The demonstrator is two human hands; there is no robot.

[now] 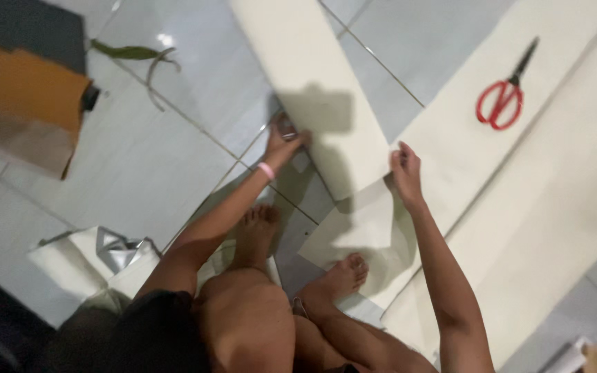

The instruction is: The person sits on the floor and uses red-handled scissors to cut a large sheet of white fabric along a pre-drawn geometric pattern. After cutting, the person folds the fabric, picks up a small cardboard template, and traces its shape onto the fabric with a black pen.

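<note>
A long cream strip — matte, stiff-looking, straight-edged — is laid across glossy grey tiles; its near end is pinched at the left corner by the left hand, fingers closed on the edge, a pink band worn at the wrist; the right corner is gripped by the right hand, fingers curled over it. Broad cream sheets are spread to the right; red-handled scissors lie on them, well apart — blades shut.

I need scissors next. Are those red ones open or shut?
Shut: the red scissors lie flat on the cream sheet, blades together.
</note>
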